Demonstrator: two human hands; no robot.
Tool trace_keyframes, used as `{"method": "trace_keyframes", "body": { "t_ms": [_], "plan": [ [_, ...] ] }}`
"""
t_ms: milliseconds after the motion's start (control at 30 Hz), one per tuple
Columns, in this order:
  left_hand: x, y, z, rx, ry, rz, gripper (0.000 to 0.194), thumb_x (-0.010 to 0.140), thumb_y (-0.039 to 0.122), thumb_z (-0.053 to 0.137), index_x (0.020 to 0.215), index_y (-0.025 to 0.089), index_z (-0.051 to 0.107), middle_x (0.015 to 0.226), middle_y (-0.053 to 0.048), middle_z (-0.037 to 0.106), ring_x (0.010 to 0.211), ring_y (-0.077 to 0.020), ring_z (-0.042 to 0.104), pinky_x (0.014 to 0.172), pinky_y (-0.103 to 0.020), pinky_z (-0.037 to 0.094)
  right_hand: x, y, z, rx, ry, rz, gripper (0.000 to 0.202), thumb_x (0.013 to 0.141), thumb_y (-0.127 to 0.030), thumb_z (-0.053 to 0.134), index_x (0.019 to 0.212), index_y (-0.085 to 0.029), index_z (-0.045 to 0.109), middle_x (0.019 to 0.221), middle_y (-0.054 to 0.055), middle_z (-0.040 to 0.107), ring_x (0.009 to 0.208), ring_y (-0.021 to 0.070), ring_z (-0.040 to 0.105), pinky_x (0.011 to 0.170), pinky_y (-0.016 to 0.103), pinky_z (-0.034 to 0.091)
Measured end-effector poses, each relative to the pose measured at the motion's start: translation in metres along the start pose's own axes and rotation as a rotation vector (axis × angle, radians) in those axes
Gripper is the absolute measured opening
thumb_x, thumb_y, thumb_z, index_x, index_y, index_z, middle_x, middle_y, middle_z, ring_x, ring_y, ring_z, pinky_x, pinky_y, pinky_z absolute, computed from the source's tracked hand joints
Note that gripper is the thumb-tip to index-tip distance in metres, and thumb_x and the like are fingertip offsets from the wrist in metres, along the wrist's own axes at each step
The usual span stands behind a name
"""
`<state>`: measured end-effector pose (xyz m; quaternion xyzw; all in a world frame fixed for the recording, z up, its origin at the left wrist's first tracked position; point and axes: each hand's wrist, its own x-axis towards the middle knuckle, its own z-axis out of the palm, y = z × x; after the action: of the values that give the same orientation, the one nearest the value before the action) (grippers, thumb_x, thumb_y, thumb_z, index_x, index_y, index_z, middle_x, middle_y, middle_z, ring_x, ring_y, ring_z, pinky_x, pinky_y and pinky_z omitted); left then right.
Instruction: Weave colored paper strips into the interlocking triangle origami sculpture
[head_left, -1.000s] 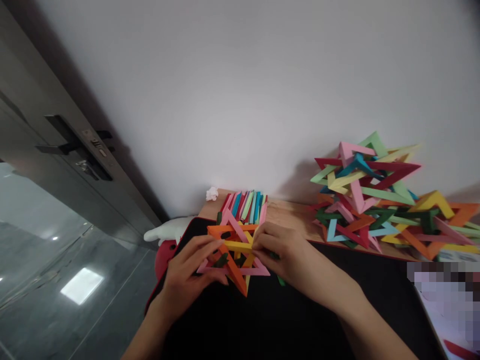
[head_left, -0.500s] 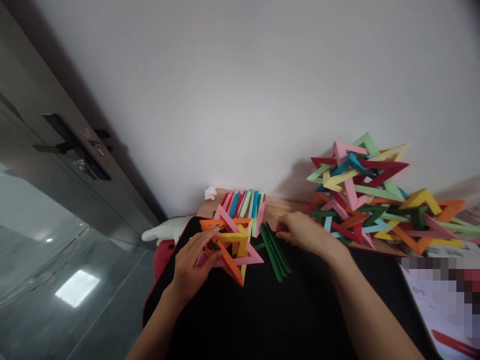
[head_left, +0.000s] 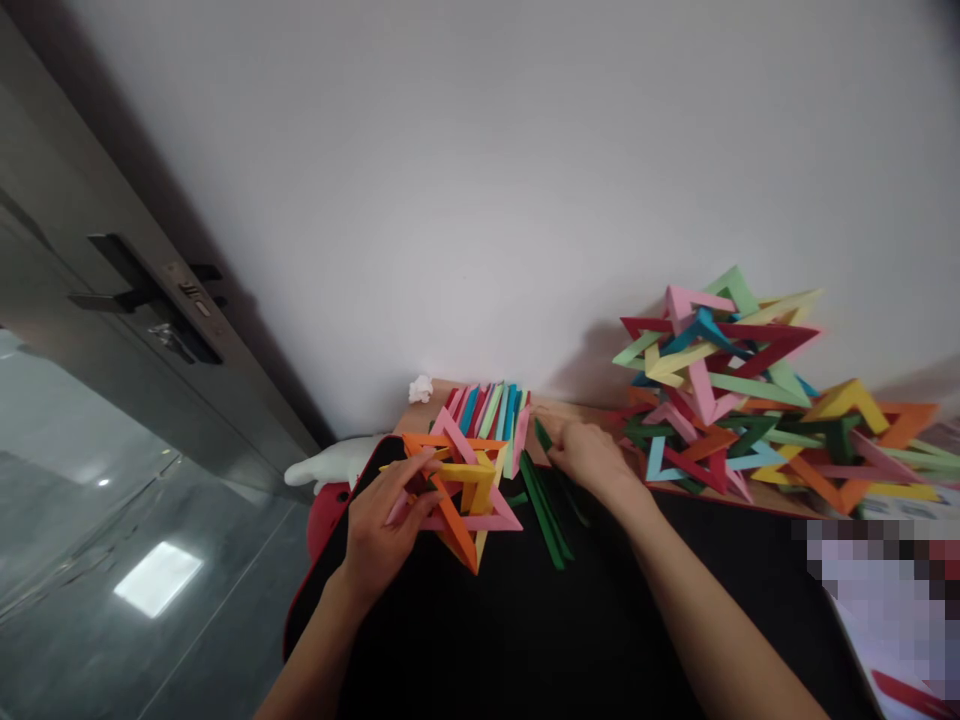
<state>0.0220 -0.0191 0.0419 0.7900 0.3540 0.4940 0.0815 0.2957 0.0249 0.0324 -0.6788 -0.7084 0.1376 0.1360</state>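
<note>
My left hand (head_left: 390, 515) grips the left side of an origami star (head_left: 480, 490) made of interlocked orange, pink and yellow folded paper frames. The star rests at the back of a black mat. My right hand (head_left: 589, 455) is closed on a dark green folded paper strip (head_left: 543, 436), whose tip sticks up past the fingers. Several more green strips (head_left: 546, 515) lie on the mat between the star and my right hand. Behind the star stands a row of folded strips (head_left: 487, 410) in red, pink, blue and pale green.
Finished-looking paper stars (head_left: 720, 345) are piled against the wall at the right. A crumpled white paper (head_left: 421, 389) sits at the table's back left corner. A white and red soft object (head_left: 330, 490) is beside the mat, and a door (head_left: 157, 290) stands at the left.
My right hand has taken hold of one green strip and lifted it from the bunch, moving slightly left. My left hand has stayed on the star, which has shifted a little.
</note>
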Motion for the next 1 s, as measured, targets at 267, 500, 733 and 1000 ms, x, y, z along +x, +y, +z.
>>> {"method": "trace_keyframes", "body": {
  "t_ms": [267, 500, 733, 1000],
  "plan": [
    [0.009, -0.007, -0.004, -0.004, -0.010, -0.155, 0.025, 0.086, 0.021, 0.063, 0.111, 0.018, 0.063, 0.101, -0.005, 0.071, 0.094, -0.0174, 0.066, 0.085, -0.028, 0.053, -0.013, -0.015, -0.021, 0.650, 0.082, 0.001, 0.022, 0.089, -0.042, 0.045, 0.095, -0.020, 0.048, 0.063, 0.000, 0.063, 0.048, 0.0140, 0.060, 0.046, 0.025, 0.046],
    [0.007, -0.025, -0.009, -0.081, 0.017, -0.313, 0.031, 0.085, 0.027, 0.064, 0.116, 0.023, 0.062, 0.103, -0.003, 0.071, 0.093, -0.0176, 0.067, 0.088, -0.031, 0.053, -0.010, -0.027, -0.016, 1.032, -0.126, -0.079, 0.036, 0.084, -0.055, 0.049, 0.076, -0.020, 0.047, 0.060, -0.004, 0.052, 0.042, 0.0072, 0.041, 0.039, 0.021, 0.029],
    [0.007, -0.036, -0.014, -0.174, 0.077, -0.389, 0.033, 0.084, 0.028, 0.065, 0.116, 0.024, 0.063, 0.104, -0.002, 0.070, 0.094, -0.0177, 0.067, 0.087, -0.031, 0.055, -0.014, -0.028, -0.020, 0.954, -0.146, -0.185, 0.025, 0.083, -0.042, 0.058, 0.076, -0.019, 0.054, 0.072, -0.001, 0.053, 0.058, 0.0100, 0.046, 0.054, 0.024, 0.038],
    [0.003, -0.051, -0.019, -0.294, 0.140, -0.404, 0.033, 0.083, 0.027, 0.066, 0.115, 0.020, 0.063, 0.103, -0.005, 0.071, 0.097, -0.0194, 0.067, 0.090, -0.035, 0.055, -0.018, -0.028, -0.032, 0.570, -0.028, -0.248, 0.027, 0.094, -0.039, 0.039, 0.080, -0.022, 0.054, 0.068, -0.001, 0.057, 0.057, 0.0155, 0.056, 0.060, 0.029, 0.046]
  ]
}}
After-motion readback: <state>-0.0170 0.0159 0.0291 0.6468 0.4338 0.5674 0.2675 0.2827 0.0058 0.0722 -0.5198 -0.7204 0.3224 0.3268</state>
